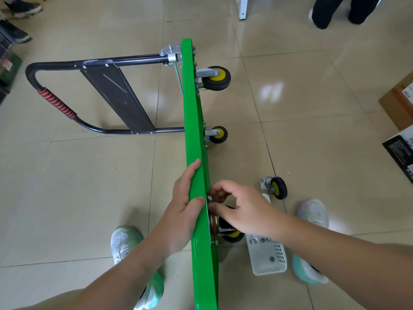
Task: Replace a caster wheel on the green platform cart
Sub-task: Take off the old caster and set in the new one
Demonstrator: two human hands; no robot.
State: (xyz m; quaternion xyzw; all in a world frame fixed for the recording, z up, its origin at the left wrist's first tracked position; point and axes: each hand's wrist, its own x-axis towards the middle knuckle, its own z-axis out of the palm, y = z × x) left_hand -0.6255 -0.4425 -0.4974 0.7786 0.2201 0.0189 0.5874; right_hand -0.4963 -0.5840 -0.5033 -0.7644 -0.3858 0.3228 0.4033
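Observation:
The green platform cart [194, 121] stands on its side edge on the tiled floor, its black handle [67, 97] folded out to the left. Two black-and-yellow casters [215, 78] [218, 134] stick out on its right face. My left hand [185, 204] lies over the cart's top edge, fingers straight, thumb pressing the edge. My right hand [239, 209] has its fingertips curled at the mounting plate of the near caster [232, 233], pinching something small that I cannot make out. A loose caster [276, 187] lies on the floor to the right.
A white plastic basket [268, 258] with a wrench and small hardware sits on the floor by my right shoe [311, 220]. My left shoe [125, 242] is left of the cart. Cardboard boxes [400, 104] lie at the right edge; other people's feet at the top.

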